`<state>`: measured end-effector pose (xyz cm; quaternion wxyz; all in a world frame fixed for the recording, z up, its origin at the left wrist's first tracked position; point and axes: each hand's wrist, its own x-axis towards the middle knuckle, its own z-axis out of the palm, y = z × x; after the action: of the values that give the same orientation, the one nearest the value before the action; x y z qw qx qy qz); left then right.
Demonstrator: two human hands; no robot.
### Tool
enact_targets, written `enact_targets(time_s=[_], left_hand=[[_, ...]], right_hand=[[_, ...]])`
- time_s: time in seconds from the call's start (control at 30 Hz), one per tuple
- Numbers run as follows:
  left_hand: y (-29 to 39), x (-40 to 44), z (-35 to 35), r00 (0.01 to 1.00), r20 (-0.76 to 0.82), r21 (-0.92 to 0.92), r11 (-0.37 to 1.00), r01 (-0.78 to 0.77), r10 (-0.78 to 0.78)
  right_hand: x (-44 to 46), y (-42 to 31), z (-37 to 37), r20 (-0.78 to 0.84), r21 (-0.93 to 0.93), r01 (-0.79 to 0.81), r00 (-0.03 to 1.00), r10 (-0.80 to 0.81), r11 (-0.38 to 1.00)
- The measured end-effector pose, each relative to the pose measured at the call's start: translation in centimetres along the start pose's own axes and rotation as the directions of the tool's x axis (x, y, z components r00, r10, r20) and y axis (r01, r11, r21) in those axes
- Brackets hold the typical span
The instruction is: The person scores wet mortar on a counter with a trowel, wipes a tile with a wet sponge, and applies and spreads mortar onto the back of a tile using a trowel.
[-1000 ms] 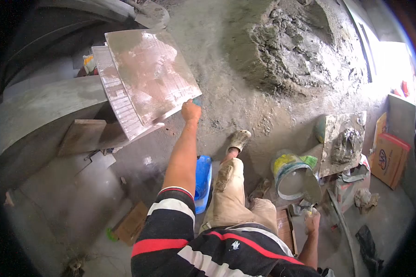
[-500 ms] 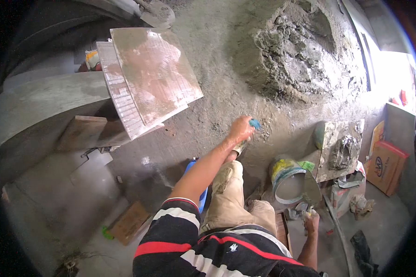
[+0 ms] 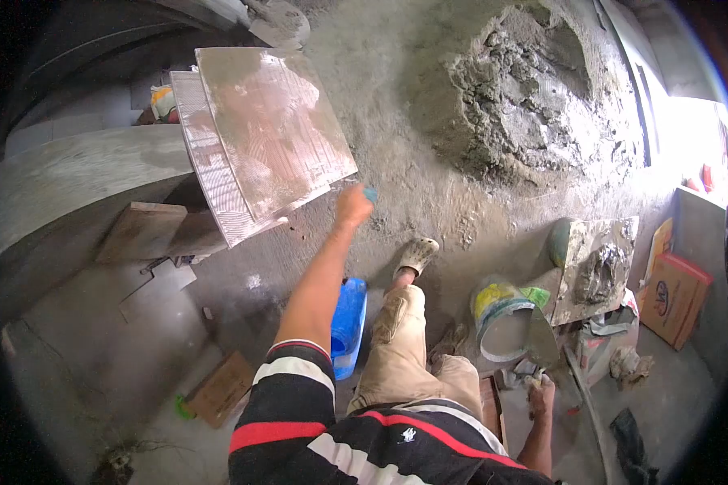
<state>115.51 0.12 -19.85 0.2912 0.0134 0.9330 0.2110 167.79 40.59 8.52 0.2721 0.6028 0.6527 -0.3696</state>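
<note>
My left hand (image 3: 353, 207) is closed around a small blue sponge-like piece (image 3: 370, 195), only part of which shows. It is beside the lower right corner of a large square tile (image 3: 271, 129) with a wet, smeared reddish face. A second tile with a ridged back (image 3: 210, 153) lies beneath that one. Low at the right, my right hand (image 3: 540, 394) grips the handle of a trowel (image 3: 543, 343), its blade beside the rim of a bucket (image 3: 505, 333). Near the bucket, a mortar-covered board (image 3: 594, 271) carries a lump of grey mortar (image 3: 605, 273).
A big heap of wet mortar (image 3: 518, 97) spreads over the floor at the upper right. A blue container (image 3: 348, 323) stands by my leg. A cardboard box (image 3: 676, 297) is at the far right, a long pole (image 3: 588, 404) below it, and a shovel blade (image 3: 280, 24) at the top.
My left hand has moved left with the blue piece, from above my foot to the tile's corner. The shoe and blue container now show more fully. My right hand has dropped slightly with the trowel.
</note>
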Motion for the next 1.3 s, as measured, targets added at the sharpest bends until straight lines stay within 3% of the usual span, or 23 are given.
enact_targets(time_s=[0.07,0.13,0.17,0.23,0.3,0.33,0.4,0.43,0.47,0.5,0.57,0.67,0.73,0.8,0.9,1.03,1.13,1.23,1.3], left_hand=[[3.4,-2.0,2.3,0.991,0.04,-0.142,0.982,-0.124,0.131],[6.1,-3.1,5.0,0.957,0.13,-0.156,0.958,-0.239,0.26],[7.3,-3.3,4.7,0.958,0.127,-0.158,0.959,-0.237,0.258],[9.7,-3.7,2.9,0.881,0.176,-0.251,0.886,-0.39,0.438],[9.4,-0.3,1.6,0.834,-0.062,-0.192,0.813,-0.55,0.549],[9.3,2.1,-1.0,0.9,-0.003,-0.123,0.893,-0.433,0.436],[5.9,10.7,-4.0,0.898,-0.296,0.093,0.945,-0.313,0.327],[3.5,15.5,-6.8,0.901,-0.335,0.201,0.955,-0.217,0.275],[2.9,17.4,-11.1,0.824,-0.516,0.147,0.972,-0.185,0.235],[3.2,18.1,-15.3,0.853,-0.508,0.182,0.983,-0.029,0.12],[2.9,18.6,-19.9,0.784,-0.613,0.223,0.974,0.046,0.104],[2.7,17.4,-20.0,0.772,-0.629,0.273,0.956,0.11,0.091],[2.9,13.7,-18.0,0.815,-0.57,0.206,0.978,0.016,0.107],[1.4,10.5,-14.2,0.87,-0.479,0.179,0.983,-0.034,0.118],[1.5,4.3,-9.6,0.976,-0.216,-0.037,0.999,0.004,-0.012],[2.6,-1.9,-7.7,0.99,-0.133,-0.028,0.999,-0.04,0.036],[0.2,-3.1,-9.7,0.978,-0.208,0.112,0.992,0.054,-0.03],[-8.4,-1.4,-12.0,0.904,-0.413,0.247,0.943,0.225,-0.107],[-10.9,-1.2,-14.6,0.859,-0.502,0.294,0.913,0.284,-0.105]], right_hand=[[-0.1,-0.3,0.2,0.003,0.064,-0.018,1.0,0.018,0.998],[-0.5,-1.6,0.2,0.004,0.054,-0.021,1.0,0.021,0.998],[-0.5,-2.0,0.1,0.003,0.051,-0.018,1.0,0.017,0.999],[-0.5,-2.7,-0.2,0.003,0.054,-0.007,1.0,0.007,0.999],[-0.7,-3.9,-0.1,-0.023,0.05,-0.036,0.999,0.037,0.998],[-0.7,-4.3,-0.1,-0.048,0.048,-0.074,0.996,0.076,0.996],[-0.5,-4.2,-0.3,-0.041,0.063,-0.058,0.997,0.061,0.996],[-0.5,-4.1,-0.3,-0.03,0.075,-0.046,0.998,0.048,0.996],[-0.5,-4.2,-0.1,-0.031,0.075,-0.045,0.998,0.048,0.996],[-0.7,-4.4,0.1,-0.034,0.056,-0.043,0.998,0.045,0.998],[-0.5,-4.4,0.0,-0.03,0.032,-0.041,0.999,0.042,0.999],[0.1,-3.0,0.5,0.005,0.114,0.012,1.0,-0.013,0.993],[0.3,-2.6,0.4,0.0,0.095,0.012,1.0,-0.012,0.995],[0.2,-2.2,0.0,0.008,0.125,0.002,1.0,-0.003,0.992],[0.2,-2.2,-0.4,0.016,0.127,-0.023,1.0,0.021,0.992],[0.1,-3.4,-0.7,-0.015,0.012,-0.005,1.0,0.005,1.0],[0.6,-2.6,-0.7,-0.013,0.083,0.056,0.998,-0.055,0.995],[1.7,-2.2,-0.7,0.005,-0.054,0.131,0.991,-0.131,0.99],[2.5,-1.8,0.0,0.0,-0.014,0.138,0.99,-0.138,0.99]])
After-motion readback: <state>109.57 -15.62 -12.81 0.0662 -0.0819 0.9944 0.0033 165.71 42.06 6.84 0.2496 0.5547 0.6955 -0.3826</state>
